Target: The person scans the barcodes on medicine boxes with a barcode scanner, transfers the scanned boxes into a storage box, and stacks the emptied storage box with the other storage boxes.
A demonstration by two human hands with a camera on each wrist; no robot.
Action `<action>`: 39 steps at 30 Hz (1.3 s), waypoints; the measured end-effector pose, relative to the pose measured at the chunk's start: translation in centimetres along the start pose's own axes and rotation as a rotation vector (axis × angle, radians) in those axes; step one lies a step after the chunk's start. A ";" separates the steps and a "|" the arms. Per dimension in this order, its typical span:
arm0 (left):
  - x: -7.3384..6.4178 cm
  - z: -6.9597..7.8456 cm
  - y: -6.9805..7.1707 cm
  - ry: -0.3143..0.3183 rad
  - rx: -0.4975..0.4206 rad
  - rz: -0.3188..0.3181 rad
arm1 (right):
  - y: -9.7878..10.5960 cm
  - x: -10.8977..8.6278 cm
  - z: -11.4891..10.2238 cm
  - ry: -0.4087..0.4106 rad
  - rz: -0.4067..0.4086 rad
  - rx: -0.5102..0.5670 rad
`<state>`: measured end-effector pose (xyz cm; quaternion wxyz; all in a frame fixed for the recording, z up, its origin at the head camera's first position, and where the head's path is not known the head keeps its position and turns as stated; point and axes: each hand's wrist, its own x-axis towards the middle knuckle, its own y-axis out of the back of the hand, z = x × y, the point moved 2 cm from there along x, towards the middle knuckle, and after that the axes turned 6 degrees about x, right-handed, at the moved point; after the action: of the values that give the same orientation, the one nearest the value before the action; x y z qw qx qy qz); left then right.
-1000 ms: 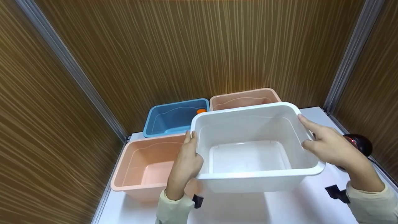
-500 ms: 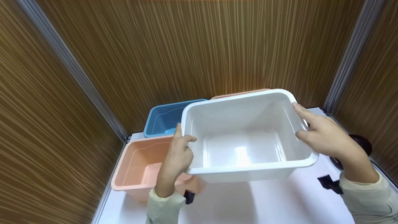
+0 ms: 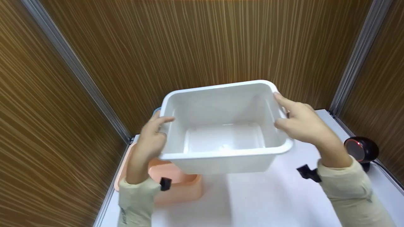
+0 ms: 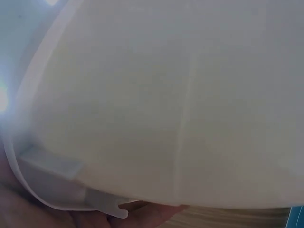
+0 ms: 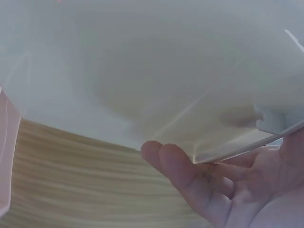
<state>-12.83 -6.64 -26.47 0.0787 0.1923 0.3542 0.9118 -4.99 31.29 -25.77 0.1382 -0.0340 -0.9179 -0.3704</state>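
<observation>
Held up above the table is a white plastic storage bin [image 3: 217, 137], its open top tipped toward the head camera and nothing inside it. My left hand [image 3: 150, 138] grips the rim at its left end, with a finger over the edge. At the opposite end my right hand [image 3: 301, 121] holds the rim, thumb inside. The left wrist view is mostly filled by the bin's outer wall [image 4: 142, 104], with part of the hand along the bottom. In the right wrist view, fingertips [image 5: 175, 161] lie against the bin's outside near a corner.
A peach bin [image 3: 180, 189] stands on the white table [image 3: 268, 198] at the left, partly covered by the left arm and white bin. Behind, only a sliver of a blue bin [image 3: 156, 110] shows. A black rounded device [image 3: 361, 149] with a cable sits at the right wall.
Both hands have carried the white bin left and upward. It now hides most of the blue bin, all of the rear peach bin and more of the front peach one.
</observation>
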 end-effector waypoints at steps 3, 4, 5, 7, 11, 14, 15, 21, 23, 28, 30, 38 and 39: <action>0.5 -1.0 1.6 0.006 0.011 -0.001 | -1.1 1.2 -0.8 0.026 0.003 -0.007; 0.5 -1.4 2.1 0.009 0.024 -0.001 | -1.6 1.5 -1.0 0.033 -0.002 0.002; 0.6 -1.7 2.6 0.014 0.037 -0.001 | -2.1 1.9 -1.2 0.038 -0.004 0.011; 0.5 -2.3 3.8 0.039 0.061 0.003 | -3.1 2.6 -1.6 0.044 -0.010 0.043; 0.3 -3.4 6.1 0.104 0.083 0.032 | -5.4 4.2 -2.5 0.036 -0.027 0.099; 0.0 -4.3 7.5 0.137 0.098 0.047 | -7.1 5.2 -3.3 0.029 -0.044 0.130; -0.1 -4.6 8.0 0.138 0.113 0.049 | -7.6 5.4 -3.6 0.032 -0.047 0.132; -1.3 -6.5 10.3 0.105 0.247 0.043 | -10.4 6.3 -5.5 0.026 -0.073 0.155; -1.8 -7.1 11.1 0.095 0.287 0.041 | -11.4 6.4 -6.1 0.022 -0.080 0.165; -3.0 -8.9 12.8 0.087 0.341 0.050 | -13.8 6.6 -7.4 0.032 -0.090 0.168; -3.3 -9.5 13.1 0.095 0.347 0.046 | -14.6 6.6 -7.6 0.028 -0.093 0.169; -3.1 -12.0 12.6 0.100 0.367 0.070 | -17.3 6.2 -7.0 0.019 -0.110 0.123; -3.0 -12.3 12.3 0.101 0.361 0.066 | -17.6 6.1 -6.8 0.010 -0.110 0.118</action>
<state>-15.18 -24.16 -27.38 -0.0051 0.1687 0.5092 0.8439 -12.16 13.66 -31.18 0.1239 0.0266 -0.9379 -0.3229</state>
